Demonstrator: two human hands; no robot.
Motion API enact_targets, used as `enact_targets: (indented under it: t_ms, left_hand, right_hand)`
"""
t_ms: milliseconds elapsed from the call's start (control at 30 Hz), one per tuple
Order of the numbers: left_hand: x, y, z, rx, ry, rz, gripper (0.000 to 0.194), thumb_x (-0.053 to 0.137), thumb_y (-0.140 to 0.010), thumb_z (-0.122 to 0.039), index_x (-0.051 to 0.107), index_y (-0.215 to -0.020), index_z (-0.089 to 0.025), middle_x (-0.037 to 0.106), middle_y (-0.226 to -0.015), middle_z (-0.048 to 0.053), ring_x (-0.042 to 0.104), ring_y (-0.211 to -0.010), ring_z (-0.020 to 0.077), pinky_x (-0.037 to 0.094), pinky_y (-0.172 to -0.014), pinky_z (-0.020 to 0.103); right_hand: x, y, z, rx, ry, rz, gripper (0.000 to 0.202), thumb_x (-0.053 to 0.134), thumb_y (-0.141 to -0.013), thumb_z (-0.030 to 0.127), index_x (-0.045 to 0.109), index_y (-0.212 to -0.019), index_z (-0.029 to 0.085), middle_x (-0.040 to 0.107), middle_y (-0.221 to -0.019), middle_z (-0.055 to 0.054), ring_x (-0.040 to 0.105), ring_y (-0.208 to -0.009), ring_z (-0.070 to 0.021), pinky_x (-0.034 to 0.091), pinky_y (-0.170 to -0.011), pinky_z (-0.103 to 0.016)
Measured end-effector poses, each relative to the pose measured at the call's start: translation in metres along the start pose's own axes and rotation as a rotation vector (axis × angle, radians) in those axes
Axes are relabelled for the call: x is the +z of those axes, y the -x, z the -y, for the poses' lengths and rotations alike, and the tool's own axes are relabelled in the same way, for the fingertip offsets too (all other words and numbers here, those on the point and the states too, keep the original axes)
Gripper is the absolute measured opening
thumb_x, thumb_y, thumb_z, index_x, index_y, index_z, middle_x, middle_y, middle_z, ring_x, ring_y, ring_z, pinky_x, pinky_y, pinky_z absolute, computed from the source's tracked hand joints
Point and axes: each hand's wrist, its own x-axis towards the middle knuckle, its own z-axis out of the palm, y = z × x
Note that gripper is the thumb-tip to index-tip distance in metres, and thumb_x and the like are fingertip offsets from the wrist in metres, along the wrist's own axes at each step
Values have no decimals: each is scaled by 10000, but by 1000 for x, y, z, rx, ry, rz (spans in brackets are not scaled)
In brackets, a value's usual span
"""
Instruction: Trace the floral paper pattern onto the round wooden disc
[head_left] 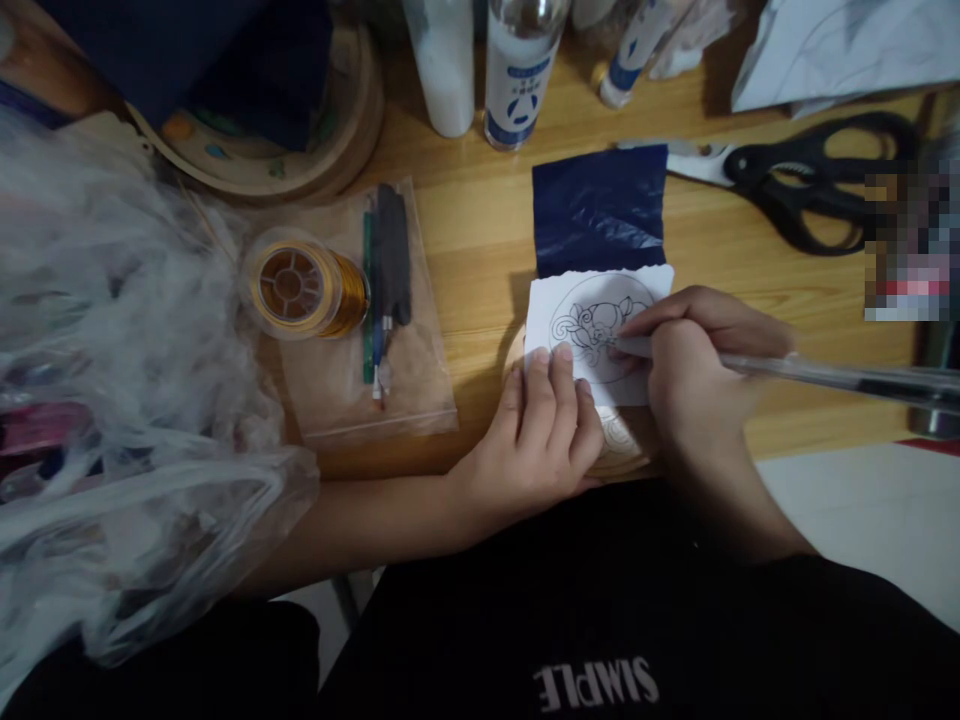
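A small white paper (540, 310) bears a line drawing of flowers and leaves inside a circle. It lies over a round, pale wooden piece (626, 455), whose lower edge shows carved or drawn swirls. My left hand (532, 430) rests on the paper's lower left with its fingers spread, pressing it down; the thumb is mostly hidden. In my right hand (694, 370) is a clear-barrelled pen (810, 372), its tip on the drawing near the middle. A dark blue sheet that looks like carbon paper (600, 210) sticks out beyond the paper's far edge.
Black-handled scissors (795, 175) lie at the far right. A spool of golden wire or thread (307, 287) and brushes (377, 340) sit on a zip bag (427, 400). Bottles (523, 85) stand at the back. Crumpled clear plastic (150, 400) covers the left; a round wooden tray (360, 130) is behind.
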Motion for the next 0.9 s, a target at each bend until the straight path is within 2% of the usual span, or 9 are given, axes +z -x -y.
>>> enact_targets:
  t_ms: [433, 567, 767, 900]
  left_hand:
    - [0, 1, 0, -1, 29, 1, 758, 436, -930, -682, 587, -1191, 13, 625, -1256, 328, 664, -1116, 383, 507, -959, 486]
    - [0, 1, 0, -1, 13, -7, 773, 408, -935, -689, 586, -1191, 18, 624, -1257, 328, 662, -1122, 391, 513, -957, 481]
    - [0, 0, 0, 0, 15, 0, 777, 396, -939, -691, 585, -1195, 18, 624, -1256, 326, 663, -1128, 388, 521, -954, 470]
    - [-1, 0, 1, 4, 4, 6, 780, 381, -941, -697, 586, -1192, 12, 631, -1253, 316, 667, -1122, 381, 527, -943, 463]
  right_hand:
    - [1, 1, 2, 38, 30, -29, 262, 483, -670, 59, 621, -544, 242, 584, -510, 55, 528, -456, -104, 441, -462, -243]
    - [1, 2, -1, 54, 36, -57, 274, 470, -669, 54, 636, -565, 246, 580, -504, 58, 530, -449, -105, 435, -442, -237]
    - [2, 2, -3, -11, -25, -34, 297, 461, -687, 24, 653, -591, 230, 591, -536, 68, 554, -485, -85, 438, -471, -213]
    - [2, 1, -2, -5, -33, -36, 287, 461, -686, 31, 658, -593, 218, 595, -537, 75, 554, -480, -76, 444, -473, -203]
